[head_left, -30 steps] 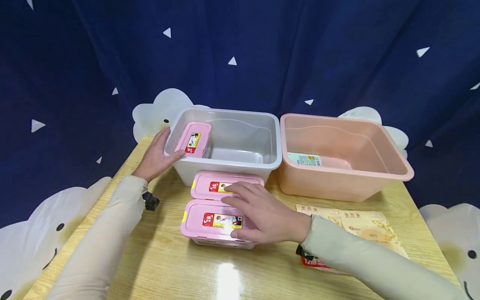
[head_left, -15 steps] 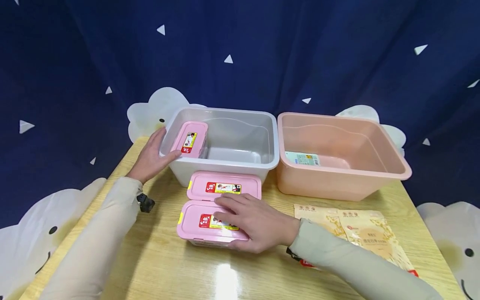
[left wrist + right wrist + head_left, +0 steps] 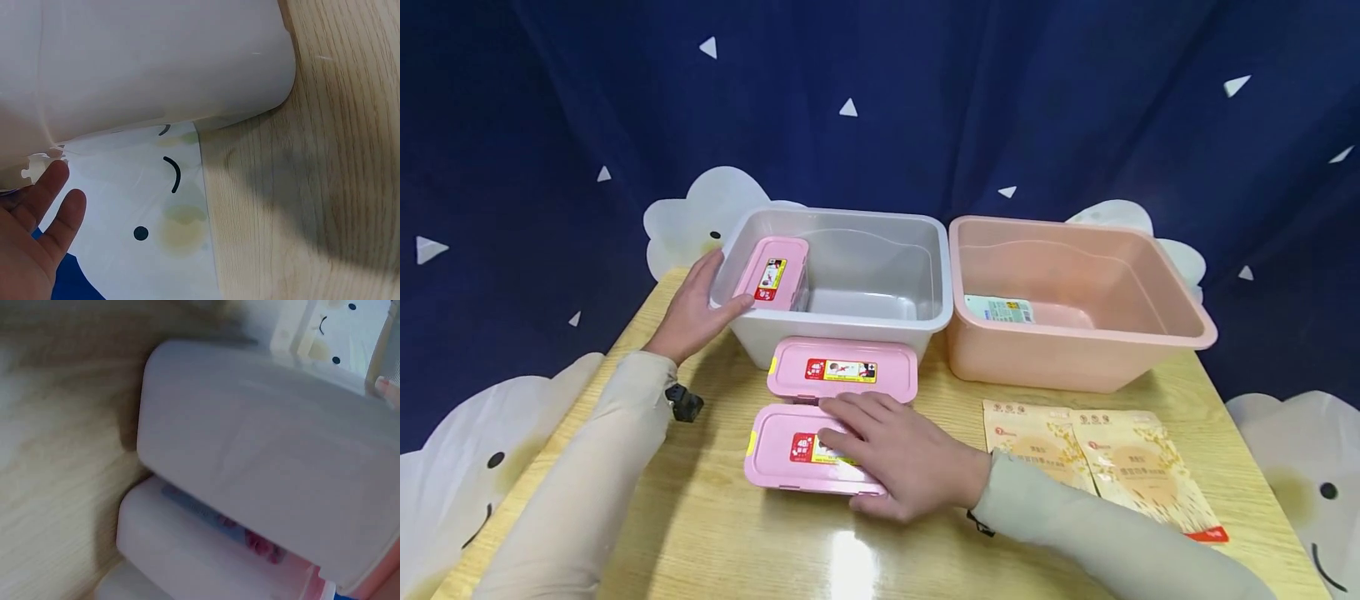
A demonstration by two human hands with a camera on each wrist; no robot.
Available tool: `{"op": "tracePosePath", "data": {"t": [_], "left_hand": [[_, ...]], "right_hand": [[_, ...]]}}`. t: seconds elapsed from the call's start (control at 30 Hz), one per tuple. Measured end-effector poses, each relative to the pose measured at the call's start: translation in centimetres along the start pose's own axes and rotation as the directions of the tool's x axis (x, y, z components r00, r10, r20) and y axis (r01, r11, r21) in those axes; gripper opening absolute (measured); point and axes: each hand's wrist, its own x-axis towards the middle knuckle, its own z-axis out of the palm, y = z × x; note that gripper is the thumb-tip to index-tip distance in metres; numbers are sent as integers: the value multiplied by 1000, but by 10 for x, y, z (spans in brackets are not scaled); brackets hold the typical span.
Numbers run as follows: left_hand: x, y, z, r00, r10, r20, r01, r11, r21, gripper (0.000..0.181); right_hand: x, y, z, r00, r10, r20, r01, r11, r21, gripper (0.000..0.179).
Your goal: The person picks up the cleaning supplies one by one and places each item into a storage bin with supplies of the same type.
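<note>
In the head view, my right hand (image 3: 906, 458) reaches over the nearer pink-lidded storage box (image 3: 812, 429), thumb at its near edge, fingers across the lid toward the far edge. Its whitish side fills much of the right wrist view, a fingertip (image 3: 389, 389) beside it. A matching box (image 3: 842, 371) sits behind it, against the grey bin (image 3: 842, 322). My left hand (image 3: 696, 308) holds that bin's left front corner, thumb over the rim and fingers outside. Two fingers show beside the bin wall in the left wrist view. Another pink-lidded box (image 3: 775, 267) lies inside the bin.
A peach bin (image 3: 1030, 358) stands right of the grey one, with a pale green packet (image 3: 998, 308) in it. Two cream pouches (image 3: 1138, 471) lie on the wooden table (image 3: 722, 525). A dark blue curtain (image 3: 895, 50) hangs behind the bins.
My right hand has shifted left and slightly toward me over the nearer box. That box has turned slightly, and a gap has opened between it and the one behind. My left hand stays at the bin.
</note>
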Motion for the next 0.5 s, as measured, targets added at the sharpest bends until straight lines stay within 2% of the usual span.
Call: {"op": "tracePosePath", "data": {"t": [0.3, 0.5], "left_hand": [[-1, 2, -1, 1000, -12, 6, 12, 1000, 6, 90], [0, 2, -1, 1000, -14, 8, 14, 1000, 15, 91]], "right_hand": [[0, -5, -3, 999, 24, 37, -22, 999, -38, 73], [2, -4, -3, 999, 28, 29, -27, 999, -25, 75]]}}
